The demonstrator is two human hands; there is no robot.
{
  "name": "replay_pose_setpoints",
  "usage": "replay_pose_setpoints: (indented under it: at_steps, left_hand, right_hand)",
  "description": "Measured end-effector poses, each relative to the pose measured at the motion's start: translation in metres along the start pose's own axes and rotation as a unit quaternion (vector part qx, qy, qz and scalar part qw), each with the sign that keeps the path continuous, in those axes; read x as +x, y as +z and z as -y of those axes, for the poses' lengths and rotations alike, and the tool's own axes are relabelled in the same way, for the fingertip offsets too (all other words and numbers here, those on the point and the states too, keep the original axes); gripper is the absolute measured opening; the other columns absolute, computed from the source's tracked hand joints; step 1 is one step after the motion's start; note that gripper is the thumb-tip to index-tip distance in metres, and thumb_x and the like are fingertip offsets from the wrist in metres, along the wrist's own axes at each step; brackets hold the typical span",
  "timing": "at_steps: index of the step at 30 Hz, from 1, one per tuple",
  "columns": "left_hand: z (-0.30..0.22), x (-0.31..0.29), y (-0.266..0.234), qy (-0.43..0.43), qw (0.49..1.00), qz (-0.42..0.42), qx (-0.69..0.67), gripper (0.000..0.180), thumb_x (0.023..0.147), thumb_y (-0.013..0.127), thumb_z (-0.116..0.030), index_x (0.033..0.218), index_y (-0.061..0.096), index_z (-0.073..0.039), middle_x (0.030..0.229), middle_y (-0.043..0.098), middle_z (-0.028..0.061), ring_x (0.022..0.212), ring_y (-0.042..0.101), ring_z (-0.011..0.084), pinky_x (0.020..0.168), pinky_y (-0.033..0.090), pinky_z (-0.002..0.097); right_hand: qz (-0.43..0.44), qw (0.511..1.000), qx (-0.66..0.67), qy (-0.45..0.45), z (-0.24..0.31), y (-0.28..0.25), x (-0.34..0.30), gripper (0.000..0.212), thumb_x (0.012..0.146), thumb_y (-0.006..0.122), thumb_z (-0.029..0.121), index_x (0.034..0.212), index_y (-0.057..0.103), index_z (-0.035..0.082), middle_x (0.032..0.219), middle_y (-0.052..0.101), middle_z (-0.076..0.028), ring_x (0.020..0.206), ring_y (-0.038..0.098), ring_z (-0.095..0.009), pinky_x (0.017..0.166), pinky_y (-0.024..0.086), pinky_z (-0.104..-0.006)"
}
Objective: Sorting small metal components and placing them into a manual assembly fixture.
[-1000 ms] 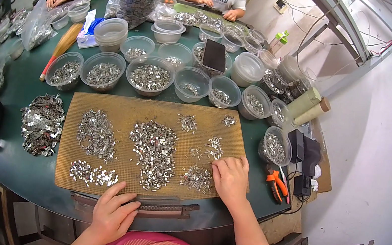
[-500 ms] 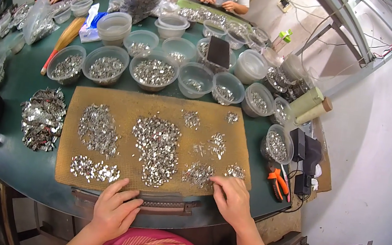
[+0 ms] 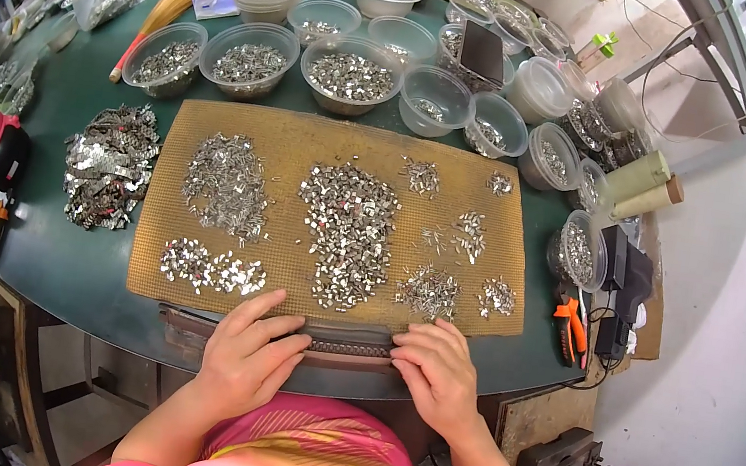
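Green tabletop (image 3: 101,271) carries the toothed strip (image 3: 349,349) at lower-centre frame, presumably stiff and best steadied near its ends, where my left hand (image 3: 251,356) rests, loosely spread, while I cannot tell whether my right hand (image 3: 437,371) pinches anything.

Both hands are at the dark toothed strip (image 3: 347,349), which lies along the near edge of the green table (image 3: 91,270). The left hand (image 3: 252,349) has its fingers a little spread and touches the strip; the right hand (image 3: 437,376) is at the other end of the teeth — whether it pinches some small piece, I cannot tell. Just beyond is a brown mat (image 3: 301,132) with separate piles of small metal pieces (image 3: 349,234). Behind the mat stand clear plastic bowls (image 3: 348,106), and orange-handled pliers (image 3: 571,332) lie to the right.
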State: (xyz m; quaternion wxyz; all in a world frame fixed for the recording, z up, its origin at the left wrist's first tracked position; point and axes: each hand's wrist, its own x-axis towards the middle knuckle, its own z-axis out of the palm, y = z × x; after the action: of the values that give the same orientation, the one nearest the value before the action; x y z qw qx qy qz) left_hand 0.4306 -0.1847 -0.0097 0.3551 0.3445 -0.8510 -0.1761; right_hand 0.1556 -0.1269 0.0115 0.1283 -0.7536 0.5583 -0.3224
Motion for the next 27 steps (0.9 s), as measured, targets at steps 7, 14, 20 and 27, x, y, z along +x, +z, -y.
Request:
replay_pose_setpoints:
  at_steps: [7, 14, 20, 27]
  left_hand:
    - [0.001, -0.002, 0.001, 0.004, 1.0, -0.002, 0.0, 0.023, 0.083, 0.079, -0.008, 0.106, 0.075, -0.008, 0.115, 0.071, 0.0086, 0.125, 0.062, 0.0364, 0.101, 0.051, 0.0476]
    - [0.004, -0.003, 0.001, 0.001, 1.0, -0.001, 0.002, 0.023, 0.083, 0.079, -0.008, 0.106, 0.075, -0.008, 0.114, 0.072, 0.0081, 0.122, 0.065, 0.035, 0.096, 0.053, 0.0442]
    - [0.0, 0.0, 0.002, 0.005, 1.0, 0.001, -0.006, 0.023, 0.082, 0.079, -0.007, 0.105, 0.075, -0.007, 0.112, 0.073, 0.0085, 0.119, 0.066, 0.0341, 0.094, 0.054, 0.0425]
    - [-0.008, 0.009, -0.001, -0.007, 0.999, 0.007, -0.032, 0.024, 0.08, 0.078, -0.003, 0.103, 0.075, -0.005, 0.108, 0.074, 0.0106, 0.116, 0.067, 0.0366, 0.095, 0.055, 0.0447]
  right_hand:
    - [-0.014, 1.0, 0.0, 0.016, 0.002, 0.016, -0.008, 0.013, 0.086, 0.077, 0.004, 0.097, 0.071, 0.007, 0.107, 0.075, -0.006, 0.11, 0.07, -0.026, 0.111, 0.042, -0.051]
    - [0.002, 0.999, -0.053, -0.01, 0.007, 0.012, -0.005, 0.015, 0.086, 0.077, 0.003, 0.1, 0.073, 0.006, 0.108, 0.076, -0.006, 0.104, 0.072, -0.026, 0.107, 0.047, -0.0498]
    - [0.027, 0.999, 0.004, 0.028, 0.001, -0.001, -0.008, 0.015, 0.086, 0.076, 0.004, 0.101, 0.076, 0.006, 0.111, 0.078, -0.008, 0.106, 0.074, -0.024, 0.106, 0.049, -0.0471]
    - [-0.023, 0.999, 0.035, 0.034, -0.003, -0.001, -0.014, 0.015, 0.087, 0.076, 0.002, 0.101, 0.076, 0.006, 0.108, 0.078, -0.009, 0.104, 0.075, -0.026, 0.104, 0.052, -0.0462]
